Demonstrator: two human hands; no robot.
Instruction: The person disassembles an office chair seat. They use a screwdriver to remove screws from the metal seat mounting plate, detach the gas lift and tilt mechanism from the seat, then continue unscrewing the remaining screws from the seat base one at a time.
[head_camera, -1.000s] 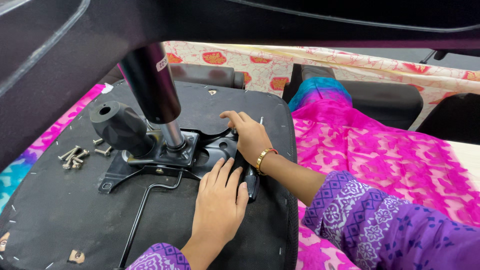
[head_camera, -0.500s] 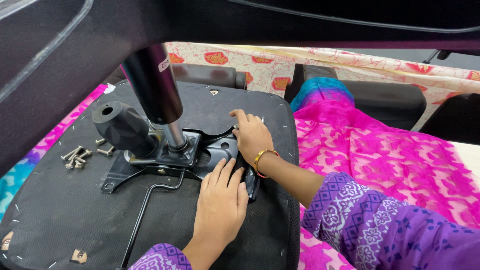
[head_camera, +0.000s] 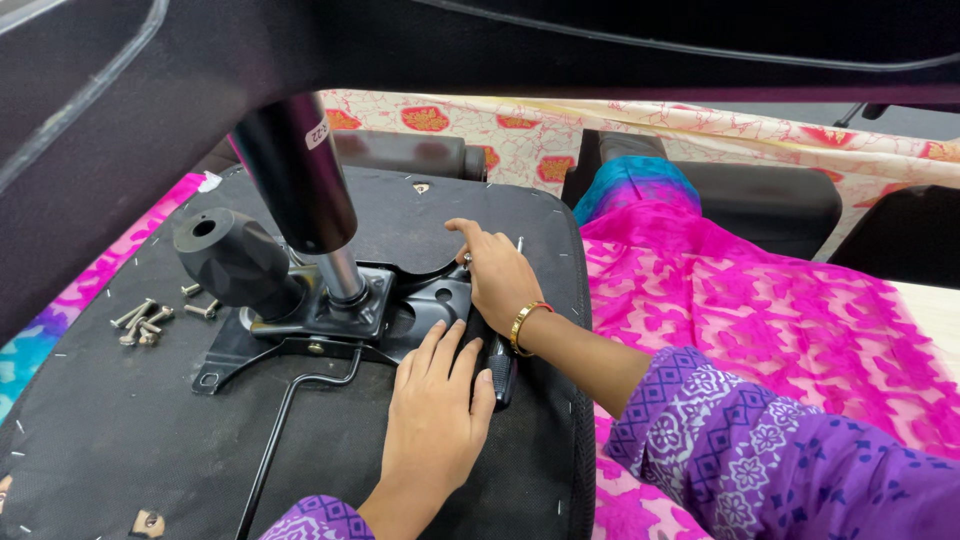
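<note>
Here we are over the upturned chair seat (head_camera: 120, 440), its black fabric underside facing up, and the black metal mechanism plate (head_camera: 330, 320) sits in the middle of it. The left hand (head_camera: 435, 415) lies flat, fingers together and stretched out, fingertips pressing the near edge of the plate. The right hand (head_camera: 500, 275) is curled at the plate's far right corner, fingers pinched close around something small and silvery there, likely a screw, though it's too small to be sure. A black-handled screwdriver (head_camera: 502, 360) lies under that right wrist, between the two hands, its thin shaft poking out beyond the knuckles.

Risks, as I read it: the small piece at the corner could slip from those pinched fingers and roll off the fabric toward the pink cloth (head_camera: 760, 310), where it would be hard to find. The plate could shift if the left palm eases off, and the corner hole would no longer line up. The screwdriver, loose under the wrist, could get nudged over the seat's edge.

Around it: the gas cylinder (head_camera: 300, 190) rises steeply from the plate, and the round black knob (head_camera: 225, 255) juts left, both crowding reach to the left-hand corners. A small pile of loose screws (head_camera: 145, 320) waits well apart, near the seat's left edge, with the wire lever (head_camera: 285, 420) running toward the camera
</note>
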